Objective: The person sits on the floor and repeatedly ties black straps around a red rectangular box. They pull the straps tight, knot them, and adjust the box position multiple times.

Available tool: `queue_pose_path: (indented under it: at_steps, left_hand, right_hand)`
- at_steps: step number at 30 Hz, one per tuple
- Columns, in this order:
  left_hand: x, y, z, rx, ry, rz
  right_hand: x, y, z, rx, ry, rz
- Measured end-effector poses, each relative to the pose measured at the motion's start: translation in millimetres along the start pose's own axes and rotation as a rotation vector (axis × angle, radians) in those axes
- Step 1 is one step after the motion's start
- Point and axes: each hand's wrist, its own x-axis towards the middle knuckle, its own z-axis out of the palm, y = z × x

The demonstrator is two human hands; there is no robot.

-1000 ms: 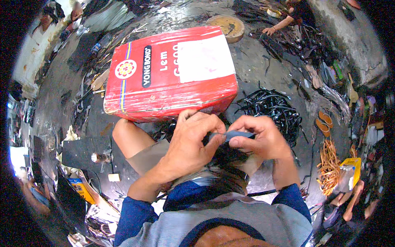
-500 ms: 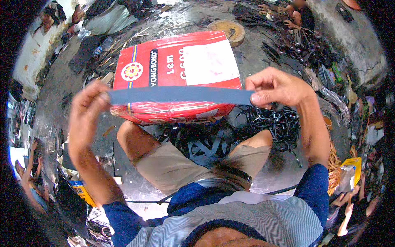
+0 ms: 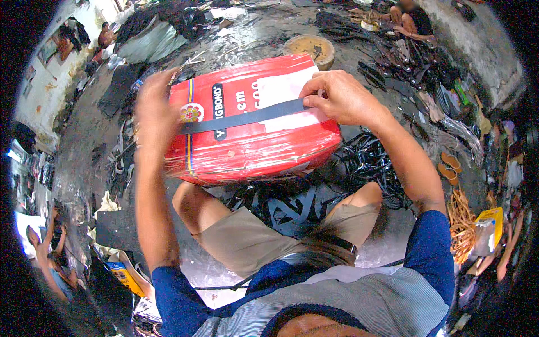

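Observation:
A dark grey flat strip (image 3: 247, 117) stretches across the top of a red cardboard box (image 3: 247, 151) wrapped in clear film. My right hand (image 3: 343, 98) is closed on the strip's right end, pinching it between thumb and fingers above a white patch on the box. Motion smears my left hand (image 3: 154, 115) at the box's left side, next to the strip's other end; its fingers cannot be made out. The box sits in front of my bent legs.
Tangled black strips (image 3: 373, 165) lie right of the box, with a round wooden block (image 3: 311, 49) beyond it. Brown sandals (image 3: 449, 167) and a heap of tan strips (image 3: 461, 224) are at the right. Another person (image 3: 412, 22) sits far right among dark scraps.
Both hands have moved forward, the right one also leftward and the left one rightward. The strip, earlier held level over the near edge, now crosses the box top at a slant.

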Motion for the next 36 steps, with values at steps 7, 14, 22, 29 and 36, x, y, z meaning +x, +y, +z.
queue_pose_path:
  at_steps: [7,14,22,29,36]
  left_hand:
    - [-1.1,153.6,95.8,-0.732,-0.343,-0.061]
    - [-8.2,169.3,98.8,-0.724,-0.263,-0.025]
    - [-10.6,161.1,102.7,-0.862,-0.3,-0.077]
    - [-8.6,158.6,106.8,-0.792,-0.224,0.012]
    - [-8.3,157.8,108.6,-0.659,-0.163,0.11]
  right_hand:
    - [-1.0,-7.5,7.4,-0.005,0.119,0.154]
    - [-24.2,8.4,8.2,-0.141,0.281,-0.118]
    - [-22.5,21.3,1.8,-0.032,0.224,-0.184]
    - [-22.6,27.2,15.7,0.081,0.332,-0.139]
    - [-20.1,13.5,35.6,0.254,0.414,0.169]
